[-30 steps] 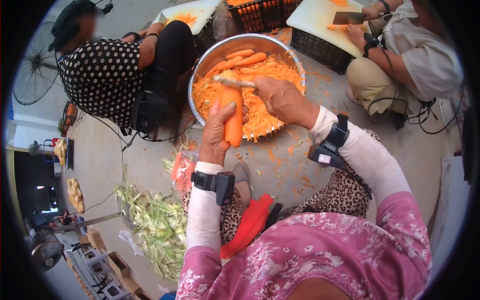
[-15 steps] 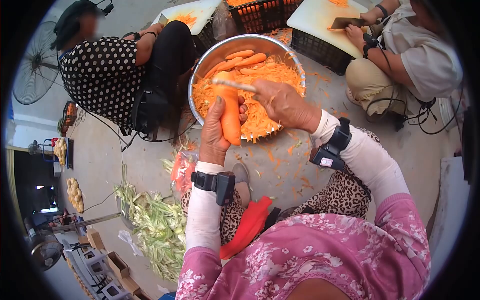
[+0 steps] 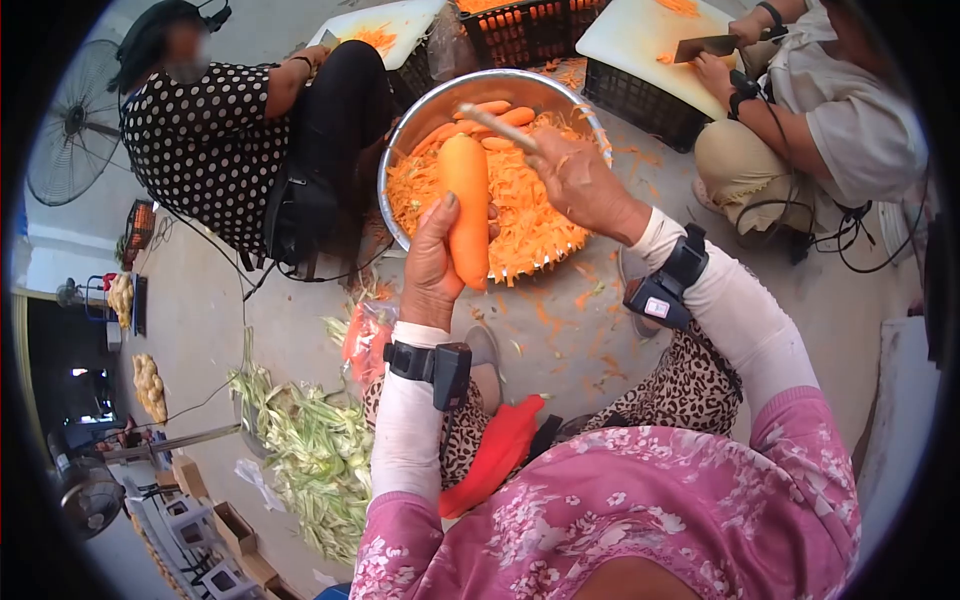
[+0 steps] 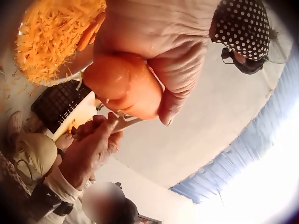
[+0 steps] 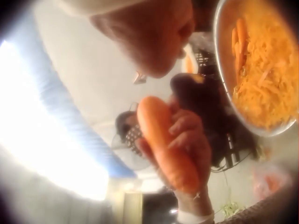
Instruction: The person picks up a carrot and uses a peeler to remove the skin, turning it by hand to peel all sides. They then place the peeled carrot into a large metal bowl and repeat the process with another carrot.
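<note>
My left hand (image 3: pixel 430 265) grips a thick, smooth orange carrot (image 3: pixel 464 205), thumb along its near side, and holds it upright over the near left of a metal basin. From the right, my right hand (image 3: pixel 590 188) holds a peeler (image 3: pixel 500 128) by one end, its pale length slanting up and left above the carrot's top. In the left wrist view, the peeler (image 4: pixel 125 122) appears beside the carrot (image 4: pixel 140 91). Orange shavings (image 3: pixel 530 215) fill much of the basin (image 3: pixel 384 190), with several carrots (image 3: pixel 505 117) lying on them at the far side.
A person in polka dots (image 3: pixel 200 150) sits at left. Another person (image 3: pixel 860 130) at right uses a cleaver (image 3: pixel 705 47) on a white board (image 3: pixel 640 38) over a black crate (image 3: pixel 640 105). Leafy husks (image 3: pixel 310 450) and a bag (image 3: pixel 368 335) lie at lower left.
The peeler has lifted off the carrot, moving up and right with my right hand. The carrot has tilted slightly left, then straightened, staying in my left hand.
</note>
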Demonstrator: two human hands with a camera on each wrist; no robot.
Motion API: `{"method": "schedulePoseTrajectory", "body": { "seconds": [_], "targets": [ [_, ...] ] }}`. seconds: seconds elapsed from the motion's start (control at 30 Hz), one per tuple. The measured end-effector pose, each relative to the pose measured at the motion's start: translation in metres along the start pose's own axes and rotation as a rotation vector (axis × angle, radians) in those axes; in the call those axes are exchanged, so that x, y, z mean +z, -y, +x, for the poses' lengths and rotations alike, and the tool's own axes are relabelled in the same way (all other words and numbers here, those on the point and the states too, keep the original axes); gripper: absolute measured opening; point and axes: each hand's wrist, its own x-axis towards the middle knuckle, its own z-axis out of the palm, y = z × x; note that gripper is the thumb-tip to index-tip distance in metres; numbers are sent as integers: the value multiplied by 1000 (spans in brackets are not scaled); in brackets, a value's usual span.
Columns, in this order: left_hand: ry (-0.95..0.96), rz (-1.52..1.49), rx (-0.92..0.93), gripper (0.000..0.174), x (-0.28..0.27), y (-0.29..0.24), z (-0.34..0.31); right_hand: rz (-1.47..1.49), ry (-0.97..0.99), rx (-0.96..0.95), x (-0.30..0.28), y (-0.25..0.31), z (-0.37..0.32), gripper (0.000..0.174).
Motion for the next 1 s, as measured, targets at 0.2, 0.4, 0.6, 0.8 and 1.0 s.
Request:
{"method": "schedulePoseTrajectory", "body": {
  "seconds": [0.2,0.4,0.6,0.8,1.0],
  "targets": [
    [38,68,66,46,10,2,-2,-57,93,-133,1,30,-13,9],
    [148,-43,3,46,17,1,-8,-323,276,161,0,-22,-1,9],
    [75,-188,-51,57,7,3,-1,-120,90,151,-6,-3,0,11],
    [81,-313,-104,48,6,4,3,1,143,-114,3,26,-13,10],
    [288,-157,-83,67,19,-3,-11,-309,218,117,0,-14,6,10]
  ]
}}
